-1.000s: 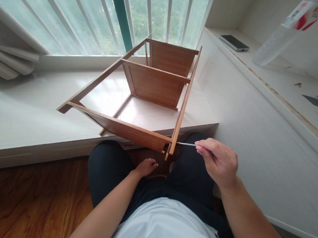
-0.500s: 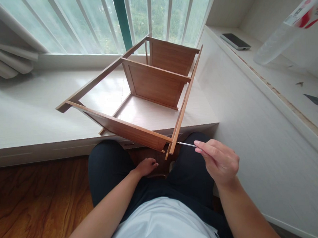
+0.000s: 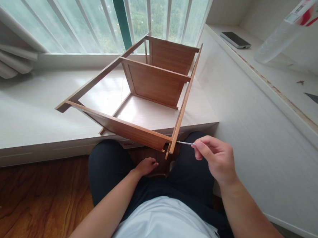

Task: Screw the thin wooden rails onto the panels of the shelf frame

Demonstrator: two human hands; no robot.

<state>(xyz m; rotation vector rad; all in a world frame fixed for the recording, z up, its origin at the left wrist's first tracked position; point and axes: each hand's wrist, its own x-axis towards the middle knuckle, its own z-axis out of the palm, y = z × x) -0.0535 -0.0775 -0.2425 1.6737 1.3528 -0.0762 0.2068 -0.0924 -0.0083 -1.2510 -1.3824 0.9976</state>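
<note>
A brown wooden shelf frame [image 3: 155, 75] with several panels lies on the white window ledge, its near end jutting over the edge. My right hand [image 3: 217, 156] pinches a thin silver metal rod [image 3: 186, 143] between thumb and fingers. The rod's far tip meets a small screw head at the outer side of the frame's near right corner. Inside my hand, the rod's other end is hidden. My left hand [image 3: 146, 166] rests between my thighs below the near panel, fingers curled into a loose fist. What it holds, if anything, cannot be seen.
On the right-hand shelf [image 3: 274, 79] are a phone [image 3: 236, 40], a clear plastic bottle [image 3: 278, 40] and dark scraps [image 3: 316, 99]. A white side wall [image 3: 245, 113] stands right of my right hand. A grey curtain [image 3: 10, 52] hangs at the left by the barred window.
My right hand has turned at the wrist and shifted slightly left along the rod, its fingers now differently placed. The frame and my left hand stay where they were.
</note>
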